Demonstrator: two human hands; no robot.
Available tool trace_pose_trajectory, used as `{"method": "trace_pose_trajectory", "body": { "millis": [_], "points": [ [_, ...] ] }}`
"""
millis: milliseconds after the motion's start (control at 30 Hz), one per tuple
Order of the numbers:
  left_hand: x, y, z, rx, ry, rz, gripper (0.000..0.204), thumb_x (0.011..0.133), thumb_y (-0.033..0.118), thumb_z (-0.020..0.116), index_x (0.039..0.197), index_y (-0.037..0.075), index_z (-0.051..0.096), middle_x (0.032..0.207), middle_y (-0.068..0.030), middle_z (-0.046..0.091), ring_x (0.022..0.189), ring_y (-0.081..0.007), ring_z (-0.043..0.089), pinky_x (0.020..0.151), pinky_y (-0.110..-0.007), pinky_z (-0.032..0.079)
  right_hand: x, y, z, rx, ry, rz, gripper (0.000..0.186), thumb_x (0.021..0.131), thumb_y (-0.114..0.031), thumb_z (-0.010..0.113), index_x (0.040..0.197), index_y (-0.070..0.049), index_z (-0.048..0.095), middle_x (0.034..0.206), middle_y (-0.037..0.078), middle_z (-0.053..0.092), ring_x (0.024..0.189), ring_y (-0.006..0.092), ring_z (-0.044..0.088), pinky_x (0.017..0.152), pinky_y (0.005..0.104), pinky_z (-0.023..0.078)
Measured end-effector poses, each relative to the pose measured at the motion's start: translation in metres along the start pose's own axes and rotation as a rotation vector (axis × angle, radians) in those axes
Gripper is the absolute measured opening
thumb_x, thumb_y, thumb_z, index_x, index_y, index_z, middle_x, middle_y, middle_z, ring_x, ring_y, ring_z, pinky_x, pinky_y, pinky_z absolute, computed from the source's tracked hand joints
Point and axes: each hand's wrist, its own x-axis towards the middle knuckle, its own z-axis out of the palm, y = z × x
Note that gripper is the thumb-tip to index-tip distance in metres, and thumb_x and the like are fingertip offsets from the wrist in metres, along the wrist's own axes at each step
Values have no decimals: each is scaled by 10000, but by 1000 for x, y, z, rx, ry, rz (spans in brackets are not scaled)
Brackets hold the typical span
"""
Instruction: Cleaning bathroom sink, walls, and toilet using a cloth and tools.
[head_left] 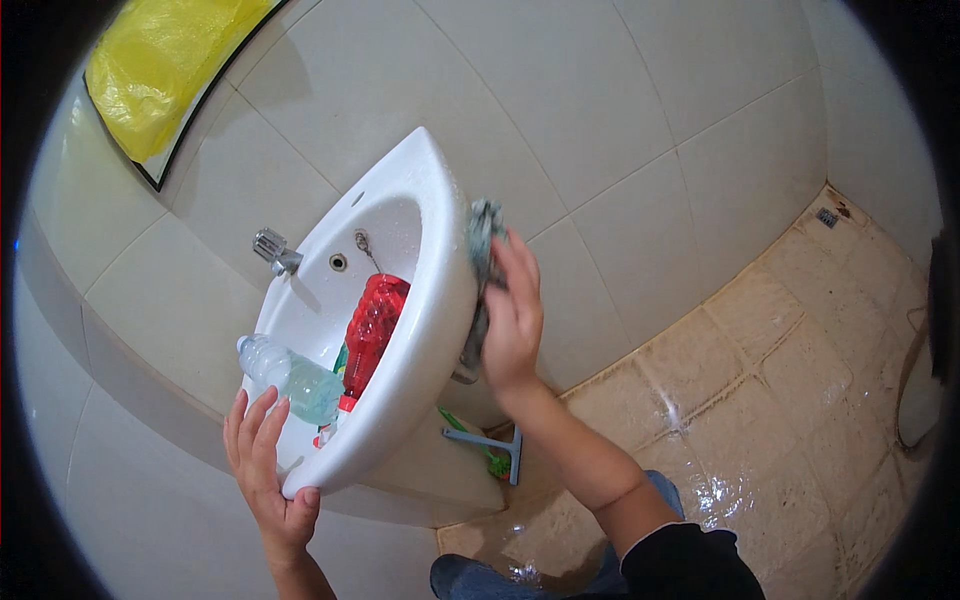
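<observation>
A white washbasin (455, 290) is mounted on the tiled wall in front of me. My right hand (512, 325) presses a crumpled grey-green cloth (484, 235) against the basin's outer right side, its fingers closed over it. At the near left corner of the basin rests my left hand (268, 465), fingers stretched out and apart, thumb by the rim. Inside the bowl lie a red bottle (378, 315) and a clear bottle (290, 378) of pale greenish liquid, the latter close to my left fingertips. Small items beneath them are partly hidden.
A chrome tap (275, 250) stands on the basin's left edge. Under the basin are a blue squeegee (515, 455) and a green brush (497, 464). The tiled floor (740, 420) is wet, with a drain (827, 217) in the far corner. Yellow plastic (170, 70) hangs upper left.
</observation>
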Motion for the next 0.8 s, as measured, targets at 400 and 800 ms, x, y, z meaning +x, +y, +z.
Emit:
{"method": "trace_pose_trajectory", "body": {
  "millis": [400, 800],
  "points": [
    [0, 4, 6, 60, 35, -49, 832, 773, 746, 260, 1130, 65, 578, 1191, -152, 533, 1226, -372, 371, 1029, -515, 208, 138, 104, 27, 378, -521, 200, 406, 703, -10, 376, 1031, -13, 615, 1129, 138, 555, 1054, 213, 497, 940, 279, 355],
    [-2, 5, 8, 91, 51, -92, 861, 763, 759, 229, 1110, 54, 582, 1180, -169, 537, 1232, -390, 353, 1025, -517, 226, -36, 47, -2, 71, -16, -285, 501, 782, 2, 348, 1277, 47, 406, 1387, 187, 322, 1301, 275, 293, 1061, 377, 219]
  ]
}}
